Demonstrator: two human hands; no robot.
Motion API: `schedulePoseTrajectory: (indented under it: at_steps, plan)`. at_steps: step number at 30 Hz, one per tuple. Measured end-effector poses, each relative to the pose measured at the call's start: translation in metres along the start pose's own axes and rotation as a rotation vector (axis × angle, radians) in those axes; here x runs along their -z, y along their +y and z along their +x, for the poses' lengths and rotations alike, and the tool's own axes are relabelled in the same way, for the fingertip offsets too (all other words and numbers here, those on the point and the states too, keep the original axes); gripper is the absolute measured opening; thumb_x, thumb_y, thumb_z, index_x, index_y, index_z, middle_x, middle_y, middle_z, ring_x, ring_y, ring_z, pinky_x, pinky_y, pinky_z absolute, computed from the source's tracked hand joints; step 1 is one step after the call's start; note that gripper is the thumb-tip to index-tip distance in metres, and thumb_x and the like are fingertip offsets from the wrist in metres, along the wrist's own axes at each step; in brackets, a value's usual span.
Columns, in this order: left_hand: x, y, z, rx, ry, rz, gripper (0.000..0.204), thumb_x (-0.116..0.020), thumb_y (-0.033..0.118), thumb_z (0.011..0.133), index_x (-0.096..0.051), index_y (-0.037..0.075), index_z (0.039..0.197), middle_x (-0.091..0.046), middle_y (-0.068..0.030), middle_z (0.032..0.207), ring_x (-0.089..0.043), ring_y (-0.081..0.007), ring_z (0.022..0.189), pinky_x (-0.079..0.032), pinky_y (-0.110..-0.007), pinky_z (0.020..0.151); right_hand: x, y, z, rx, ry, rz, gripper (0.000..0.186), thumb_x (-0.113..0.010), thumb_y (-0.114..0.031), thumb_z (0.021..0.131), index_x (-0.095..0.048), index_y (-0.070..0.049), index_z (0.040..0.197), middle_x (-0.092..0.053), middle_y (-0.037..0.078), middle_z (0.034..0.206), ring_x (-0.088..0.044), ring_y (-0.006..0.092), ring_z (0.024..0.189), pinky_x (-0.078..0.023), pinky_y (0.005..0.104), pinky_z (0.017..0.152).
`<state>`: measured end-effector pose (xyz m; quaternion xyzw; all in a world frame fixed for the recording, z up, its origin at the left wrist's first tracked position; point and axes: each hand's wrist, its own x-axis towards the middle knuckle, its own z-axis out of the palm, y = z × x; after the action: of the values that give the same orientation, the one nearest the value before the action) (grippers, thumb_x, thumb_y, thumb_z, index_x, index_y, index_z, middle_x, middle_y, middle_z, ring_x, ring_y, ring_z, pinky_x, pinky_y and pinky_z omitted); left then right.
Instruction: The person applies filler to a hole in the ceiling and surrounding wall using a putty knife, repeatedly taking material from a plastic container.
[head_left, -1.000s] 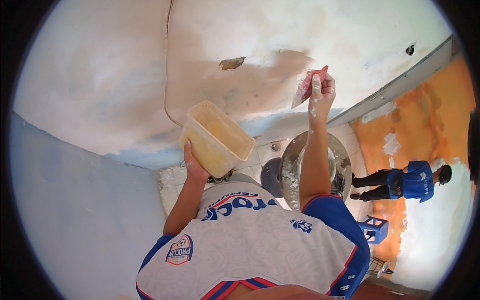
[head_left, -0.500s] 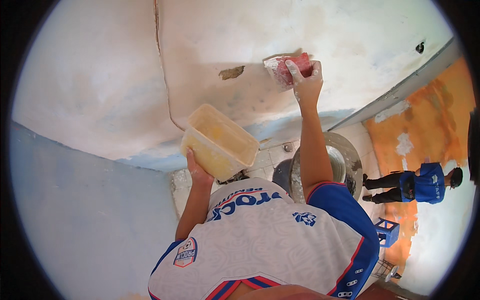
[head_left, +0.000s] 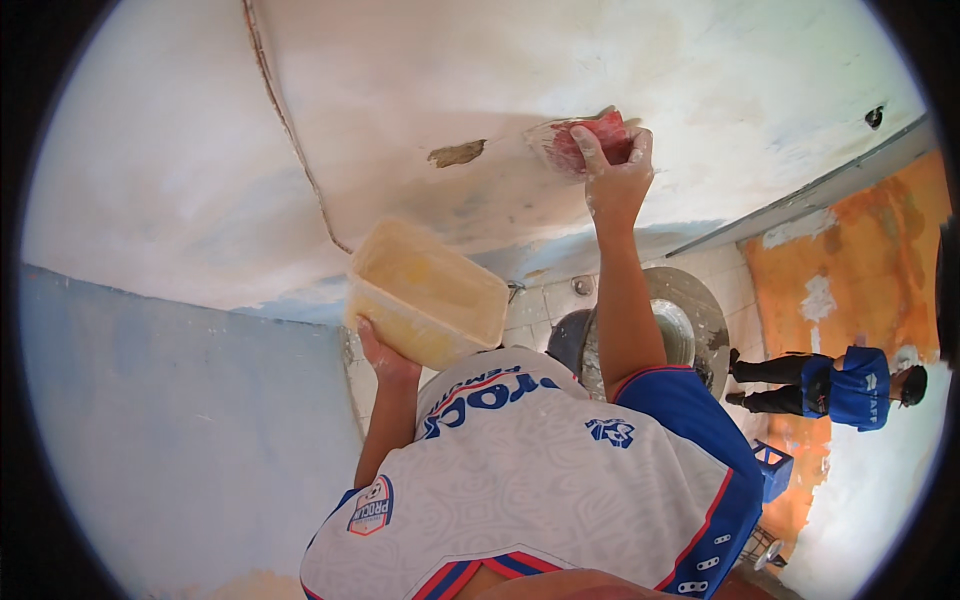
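My left hand (head_left: 385, 355) grips a translucent cream plastic tub (head_left: 425, 290) by its lower left side, with yellowish residue inside. My right hand (head_left: 615, 175) holds a red putty scraper (head_left: 600, 130) smeared with white paste, flat against the pale patchy wall (head_left: 700, 90) ahead of me. A rough brown chipped patch (head_left: 455, 154) sits just left of the scraper, and a thin cable (head_left: 295, 150) runs down the wall farther left. White paste spots mark my right fingers and wrist.
Below are a tiled floor (head_left: 540, 310), a large stained round basin (head_left: 700, 310) and a dark container (head_left: 570, 330). At right, a person in a blue shirt (head_left: 860, 390) stands by an orange-and-white wall (head_left: 870, 240), near a blue plastic stool (head_left: 775, 470). A bluish wall (head_left: 180, 400) borders my left.
My right hand has swung the scraper leftward and up onto the wall, near the chipped patch. The tub has shifted slightly, still in my left hand.
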<state>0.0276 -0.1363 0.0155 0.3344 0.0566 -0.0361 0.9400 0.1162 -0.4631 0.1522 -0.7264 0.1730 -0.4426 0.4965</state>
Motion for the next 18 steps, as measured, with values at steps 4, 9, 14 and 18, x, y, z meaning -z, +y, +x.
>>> schedulePoseTrajectory:
  at_steps: [4, 9, 14, 18]
  plan:
    - [0.003, 0.006, -0.009, -0.033, 0.041, -0.012, 0.075, -0.045, 0.061, 0.102, -0.034, 0.011, 0.157, -0.045, -0.0118, 0.155, -0.045, -0.0327, 0.142, -0.04, -0.048, 0.117, -0.002, 0.003, -0.002, 0.01, 0.01, -0.034, 0.041, -0.09, -0.021, 0.081, -0.055, -0.004, 0.093, -0.066, 0.005, 0.089, -0.059, 0.0116, 0.08, -0.052, 0.0288, 0.075]
    - [0.01, 0.003, -0.013, -0.04, 0.047, -0.034, 0.078, -0.047, 0.063, 0.101, -0.029, 0.014, 0.159, -0.039, -0.0113, 0.159, -0.04, -0.0342, 0.145, -0.039, -0.052, 0.118, -0.003, -0.006, -0.003, 0.001, 0.037, -0.023, 0.039, -0.089, -0.018, 0.082, -0.054, -0.004, 0.095, -0.064, 0.005, 0.088, -0.058, 0.0129, 0.08, -0.052, 0.029, 0.075]
    - [0.016, 0.001, -0.01, -0.017, 0.04, -0.047, 0.077, -0.047, 0.062, 0.102, -0.03, 0.014, 0.159, -0.04, -0.0114, 0.159, -0.041, -0.0339, 0.144, -0.04, -0.051, 0.118, -0.007, -0.005, -0.006, 0.013, 0.056, -0.036, 0.041, -0.089, -0.019, 0.082, -0.053, -0.004, 0.096, -0.063, 0.005, 0.089, -0.058, 0.0136, 0.081, -0.052, 0.0288, 0.076]
    - [0.005, -0.003, -0.007, 0.028, 0.06, -0.007, 0.072, -0.042, 0.06, 0.104, -0.034, 0.013, 0.157, -0.044, -0.0111, 0.156, -0.045, -0.0323, 0.142, -0.04, -0.047, 0.117, -0.001, 0.003, -0.001, 0.033, -0.03, -0.041, 0.043, -0.089, -0.019, 0.082, -0.05, -0.006, 0.094, -0.06, 0.003, 0.087, -0.054, 0.0109, 0.079, -0.051, 0.0274, 0.075]
